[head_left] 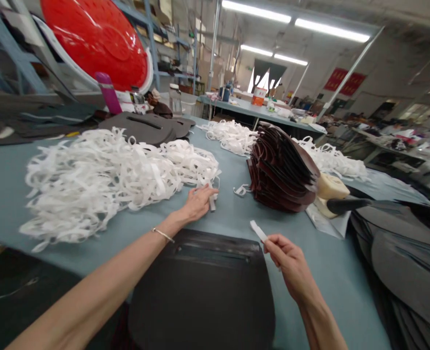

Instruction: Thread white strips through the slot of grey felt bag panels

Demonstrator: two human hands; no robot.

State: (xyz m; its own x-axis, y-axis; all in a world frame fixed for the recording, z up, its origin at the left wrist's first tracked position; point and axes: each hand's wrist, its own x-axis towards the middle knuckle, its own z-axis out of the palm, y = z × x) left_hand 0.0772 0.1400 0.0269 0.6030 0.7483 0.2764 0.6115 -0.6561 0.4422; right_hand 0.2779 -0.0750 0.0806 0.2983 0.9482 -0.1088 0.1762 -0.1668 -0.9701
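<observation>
In front of me on the blue-green table lies a dark panel with rounded corners and a long slot near its far edge. Beyond it my left hand reaches to the edge of a heap of white strips. Its fingers are stretched out beside a short white strip; whether they touch it I cannot tell. My right hand is closed in a pinch on one end of another white strip, just right of the panel's far corner. The strip's free end points up and left.
A tall stack of dark brown pieces stands past my right hand, with a yellowish block and a black-handled tool beside it. Grey-black panels are piled at the right. A purple bottle stands at the back left.
</observation>
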